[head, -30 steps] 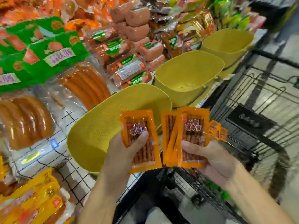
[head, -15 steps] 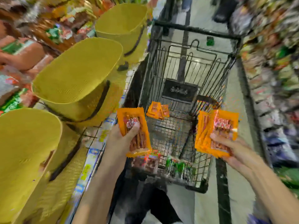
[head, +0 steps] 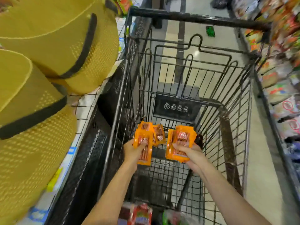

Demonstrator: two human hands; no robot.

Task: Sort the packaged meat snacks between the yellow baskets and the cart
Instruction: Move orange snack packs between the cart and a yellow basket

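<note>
While both hands reach into the black wire cart (head: 199,18), each one holds orange snack packs. The left hand (head: 132,151) has its thumb and fingers pinched on one orange pack (head: 143,153). The right hand (head: 190,154) grips a small stack of packs (head: 181,138) the same way. Both loads are inside the cart's walls, above its wire bottom, not yet let go.

Two more orange packs (head: 157,133) lie on the cart's bottom, just past the left hand's pack. At the cart's near end sit some red and green packs (head: 141,213), blurry. So I think some sorting is done, and the packs in the hands look ready to be dropped in. I cannot see inside the yellow baskets (head: 61,46), so I cannot tell what is left in them.

The baskets stand on a wire shelf (head: 84,103) to the left of the cart. Right of the cart is a shelf of bagged food (head: 285,108). Under the cart is a shiny grey shop floor (head: 264,176).
</note>
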